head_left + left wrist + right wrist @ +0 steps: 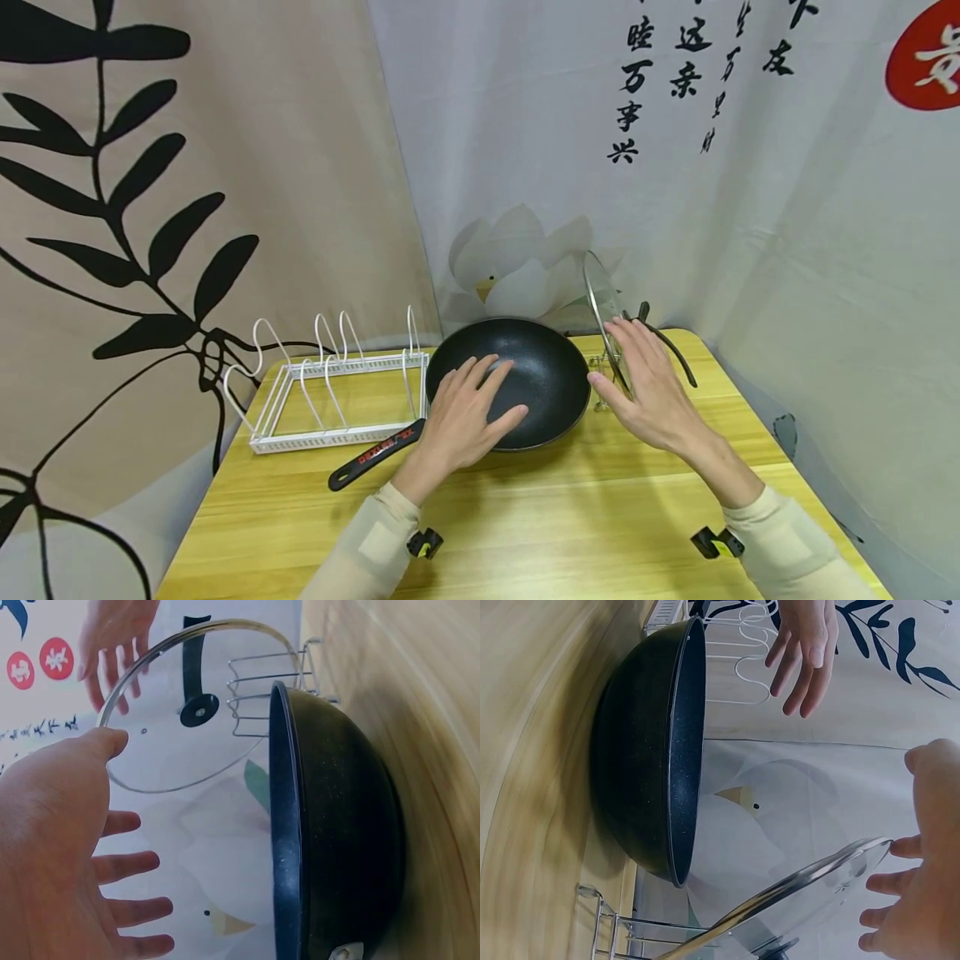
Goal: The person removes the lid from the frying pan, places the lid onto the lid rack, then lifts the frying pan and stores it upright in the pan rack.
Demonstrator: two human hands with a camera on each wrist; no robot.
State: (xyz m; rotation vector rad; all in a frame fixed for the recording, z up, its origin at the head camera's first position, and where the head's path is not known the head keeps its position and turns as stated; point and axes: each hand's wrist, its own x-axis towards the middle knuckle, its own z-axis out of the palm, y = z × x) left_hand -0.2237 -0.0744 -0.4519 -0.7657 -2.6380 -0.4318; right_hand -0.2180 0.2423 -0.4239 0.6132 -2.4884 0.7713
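A black wok (551,379) stands on the wooden table, its long black handle (375,456) pointing toward the front left. Over the wok hovers my left hand (463,417), fingers spread and holding nothing; the left wrist view shows the hand (52,847) apart from the rim. To the right, a glass lid (592,292) with a metal rim and a black knob (199,710) leans upright in a small wire stand (262,658). My right hand (652,392) is beside the lid with extended fingers; in the right wrist view its fingertips (901,847) overlap the lid's upper edge.
A white metal rack (330,437) with curved upright dividers stands left of the wok, close to its rim. Behind the table (555,533) hangs a printed curtain (510,125) with leaves and writing.
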